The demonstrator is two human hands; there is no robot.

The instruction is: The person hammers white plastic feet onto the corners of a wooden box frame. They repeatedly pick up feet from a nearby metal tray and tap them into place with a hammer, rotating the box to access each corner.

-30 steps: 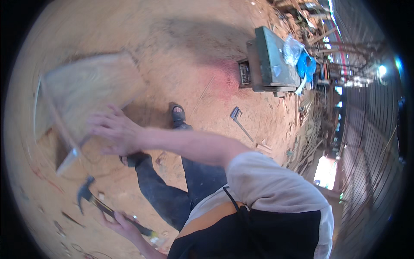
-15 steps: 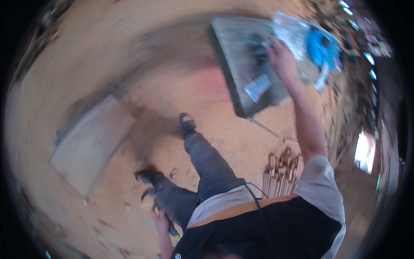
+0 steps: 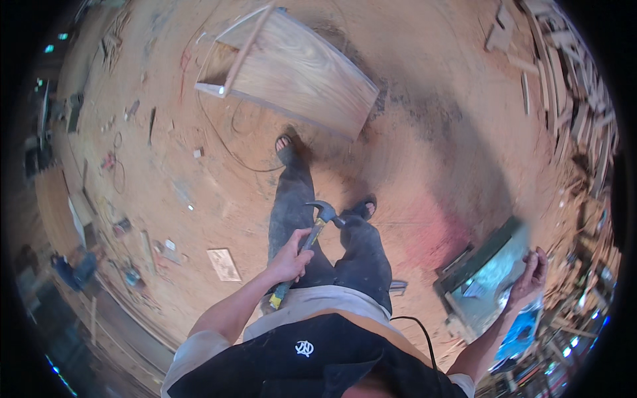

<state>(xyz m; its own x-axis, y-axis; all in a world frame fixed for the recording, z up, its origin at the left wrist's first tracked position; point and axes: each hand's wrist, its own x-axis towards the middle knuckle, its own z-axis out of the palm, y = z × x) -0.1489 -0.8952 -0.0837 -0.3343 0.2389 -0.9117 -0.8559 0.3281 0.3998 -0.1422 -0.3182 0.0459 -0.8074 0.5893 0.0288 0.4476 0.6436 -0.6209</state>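
Observation:
My left hand [image 3: 289, 260] is wrapped round the handle of a claw hammer [image 3: 324, 212], in front of my thighs. The handle is yellow and dark; its metal head points away from me. My right hand [image 3: 529, 282] is out at the right, above a low bench [image 3: 488, 255]. Its fingers are curled together, and whatever they hold is too small to make out. Ahead of my feet lies a wood-grained cabinet-like piece [image 3: 305, 73], with a narrow bar [image 3: 249, 46] across its open left end.
A blue plastic bag [image 3: 517, 337] is at the bench's near side. Timber offcuts [image 3: 577, 99] are heaped along the right. A cable [image 3: 229, 151] curves over the dirt floor, near a small board [image 3: 224, 265]. Tools and scraps lie at left, where another person [image 3: 76, 268] shows partly.
My view has turned left, putting the bench at lower right and the wood-grained piece ahead. The right hand has come off the benchtop. The left hand has raised the hammer in front of me.

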